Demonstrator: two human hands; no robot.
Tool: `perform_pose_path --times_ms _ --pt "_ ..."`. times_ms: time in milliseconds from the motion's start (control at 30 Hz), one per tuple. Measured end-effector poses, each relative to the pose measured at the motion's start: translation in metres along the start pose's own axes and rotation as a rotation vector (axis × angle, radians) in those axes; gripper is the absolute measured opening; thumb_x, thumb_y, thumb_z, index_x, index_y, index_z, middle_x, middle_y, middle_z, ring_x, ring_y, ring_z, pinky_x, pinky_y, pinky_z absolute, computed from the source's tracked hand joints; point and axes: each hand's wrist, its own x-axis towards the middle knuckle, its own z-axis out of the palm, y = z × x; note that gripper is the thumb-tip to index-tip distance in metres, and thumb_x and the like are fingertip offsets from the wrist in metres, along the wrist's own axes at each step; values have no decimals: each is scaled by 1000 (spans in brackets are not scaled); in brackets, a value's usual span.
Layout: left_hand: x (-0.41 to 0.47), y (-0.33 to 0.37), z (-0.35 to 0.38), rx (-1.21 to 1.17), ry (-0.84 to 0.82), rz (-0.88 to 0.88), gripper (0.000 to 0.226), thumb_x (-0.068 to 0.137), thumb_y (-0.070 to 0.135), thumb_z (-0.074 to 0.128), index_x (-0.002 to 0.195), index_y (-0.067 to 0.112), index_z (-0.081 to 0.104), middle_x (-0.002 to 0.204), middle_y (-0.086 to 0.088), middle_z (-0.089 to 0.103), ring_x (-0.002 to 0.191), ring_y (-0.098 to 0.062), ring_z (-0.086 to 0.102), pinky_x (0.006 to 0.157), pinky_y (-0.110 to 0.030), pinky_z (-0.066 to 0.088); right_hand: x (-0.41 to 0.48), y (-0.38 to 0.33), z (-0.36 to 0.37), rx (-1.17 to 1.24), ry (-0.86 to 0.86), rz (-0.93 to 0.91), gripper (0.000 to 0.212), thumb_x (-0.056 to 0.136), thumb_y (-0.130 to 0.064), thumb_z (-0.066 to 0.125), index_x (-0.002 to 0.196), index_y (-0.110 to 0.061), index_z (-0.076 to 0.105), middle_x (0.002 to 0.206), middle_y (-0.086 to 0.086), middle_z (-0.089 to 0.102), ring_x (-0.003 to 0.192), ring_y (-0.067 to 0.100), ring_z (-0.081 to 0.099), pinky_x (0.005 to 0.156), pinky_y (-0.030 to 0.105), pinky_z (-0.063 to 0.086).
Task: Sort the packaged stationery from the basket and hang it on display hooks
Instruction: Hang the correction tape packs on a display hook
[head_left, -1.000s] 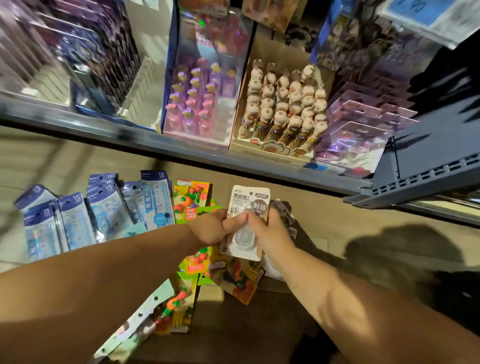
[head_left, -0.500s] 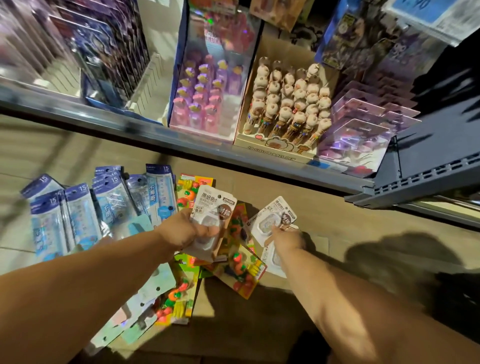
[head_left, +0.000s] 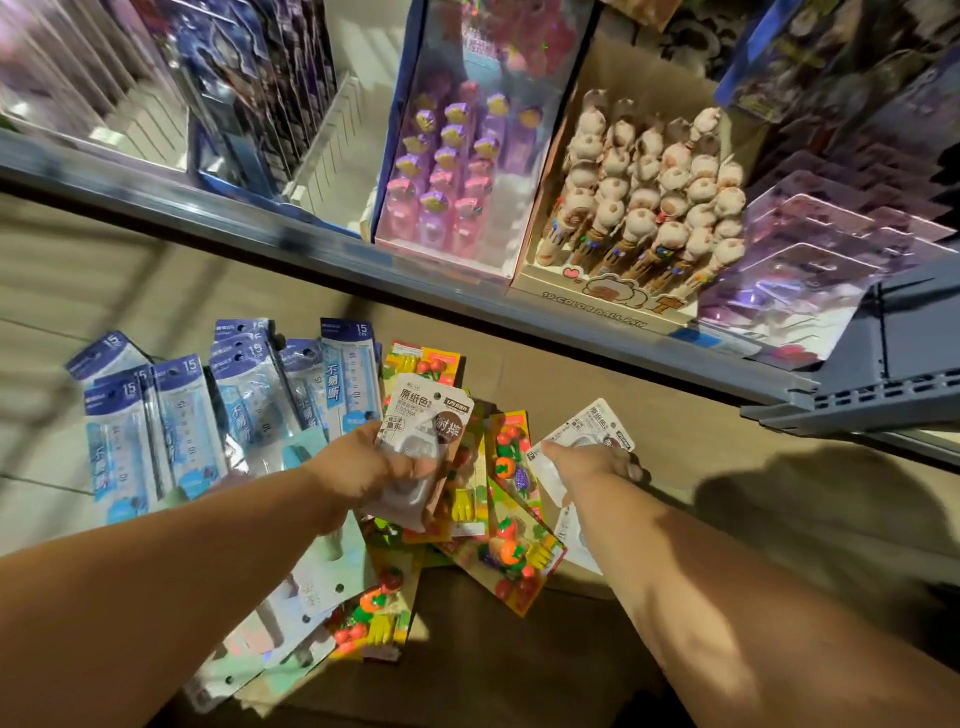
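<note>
- Head view, left hand (head_left: 374, 467): fingers and thumb clamped on a correction-tape pack (head_left: 423, 436), held tilted above the pile, white card with a brown round badge facing the camera.
- Right hand (head_left: 592, 462): resting on a second correction-tape pack (head_left: 602, 423), fingers curled over its far right edge, thumb stretched out to the left. Pack low on the pile, just right of the left hand's pack and apart from it.
- Under the right wrist: one more white pack (head_left: 571, 535), mostly covered.
- Between the two hands and beneath them: fruit-eraser cards (head_left: 511, 467), yellow and orange, overlapping in a loose heap.
- Left of the left hand: blue ruler packs (head_left: 179, 431), fanned side by side, headers pointing away.
- Below the left forearm: pastel cards (head_left: 311, 592) with punched holes, too blurred to read.
- Beyond both hands: shelf (head_left: 311, 241) edge running across. On it, a box of doll pens (head_left: 649, 208), with a pink-and-purple box (head_left: 452, 171) to its left and clear blister packs (head_left: 810, 260) to its right.
</note>
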Motion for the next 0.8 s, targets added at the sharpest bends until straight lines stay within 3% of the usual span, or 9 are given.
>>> perform_pose_path --times_ms 67,200,300,400,533,633,700,733,800 --pt "2 -1 -1 -51 5 2 32 80 -2 73 105 14 59 96 -9 71 78 -16 73 67 -29 59 -36 -13 -24 8 -44 1 103 61 -69 77 131 -1 44 127 18 48 113 30 55 91 35 52" --pt "5 1 -1 -80 -16 7 27 82 0 71 98 18 58 91 -4 69 67 -6 70 56 -19 54 -30 -15 -25 37 -67 10 97 63 -44 88 130 -4 30 131 23 46 118 37 51 90 38 47" --pt "2 6 -2 -82 -38 20 54 53 20 85 100 18 59 92 -4 71 72 -10 71 58 -21 55 -32 -23 -30 10 -31 -57 91 64 -43 87 130 -5 38 131 19 51 120 36 50 92 38 45" --pt "2 11 -4 -59 -16 -14 75 34 32 81 104 16 59 94 -4 72 80 -15 72 63 -26 57 -29 -24 -35 137 15 -87 73 68 -36 83 125 -7 48 124 15 59 111 34 58 84 34 48" --pt "10 7 -10 95 1 -51 81 57 16 90 125 5 48 111 -11 69 103 -31 67 93 -50 53 -28 -5 -49 329 -8 -62 64 75 -25 80 126 -7 45 111 10 59 107 33 60 73 29 41" --pt "10 9 -5 47 13 -71 55 70 8 85 115 10 53 105 -10 69 97 -26 68 88 -46 56 -28 27 -47 347 -12 20 65 72 -26 81 125 -8 48 117 14 61 103 34 62 73 29 44" --pt "9 12 -1 -4 26 -96 57 70 4 84 117 8 52 109 -13 67 102 -30 65 90 -47 55 -32 44 -43 338 -17 73 66 69 -28 81 123 -5 51 119 16 61 103 34 62 78 30 48" --pt "9 13 1 -34 26 -101 58 71 1 81 120 7 50 110 -13 66 101 -30 64 88 -43 57 -34 49 -42 292 -16 90 68 68 -30 80 123 -4 51 120 17 59 107 34 59 83 32 49" --pt "12 11 1 -43 36 -77 53 80 -12 67 127 0 45 101 -12 63 87 -23 63 68 -24 57 -38 51 -38 160 -46 106 70 70 -37 76 124 -3 49 117 15 53 114 32 51 90 33 44"
